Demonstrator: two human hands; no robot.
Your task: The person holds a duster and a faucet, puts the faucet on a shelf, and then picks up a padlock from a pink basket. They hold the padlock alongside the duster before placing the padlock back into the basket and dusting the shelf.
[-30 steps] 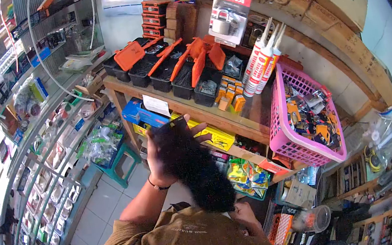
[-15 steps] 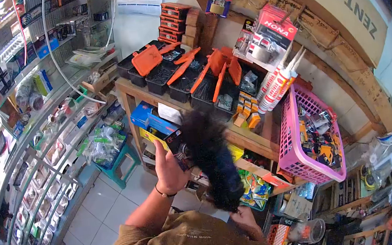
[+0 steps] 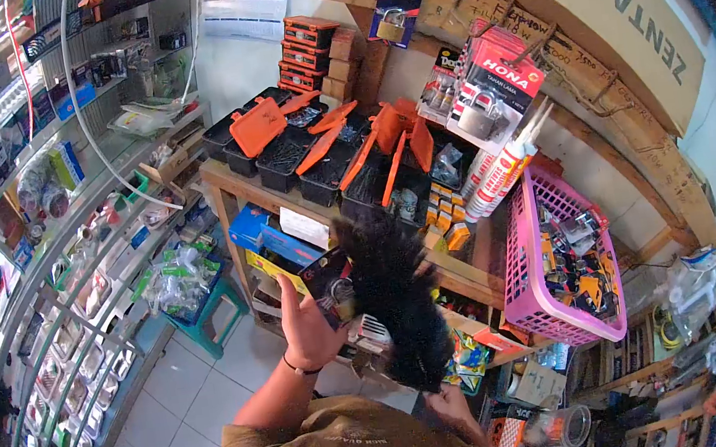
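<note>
My left hand [image 3: 307, 331] holds a dark printed box [image 3: 330, 289] in front of the wooden shelf, its thumb up along the near side and the other fingers mostly hidden. In my right hand [image 3: 448, 409], low and near my body, is the handle end of a black feather duster [image 3: 398, 309]. The fluffy head of the duster reaches up beside the box and covers its right side. Just behind the box, a yellow-edged box [image 3: 276, 270] and blue boxes [image 3: 289, 247] sit on the shelf under the top.
Black bins with orange lids [image 3: 260, 128] line the wooden shelf top [image 3: 217, 183]. To the right stand sealant tubes [image 3: 497, 180] and a pink basket [image 3: 520, 284] of packaged goods. A teal stool [image 3: 217, 323] bears plastic bags. Glass display shelving [image 3: 68, 289] runs along the left.
The view has shifted a little, so the shelf sits slightly further left. The duster has moved slightly down against the box, and more of the box's face shows. Both hands keep their holds.
</note>
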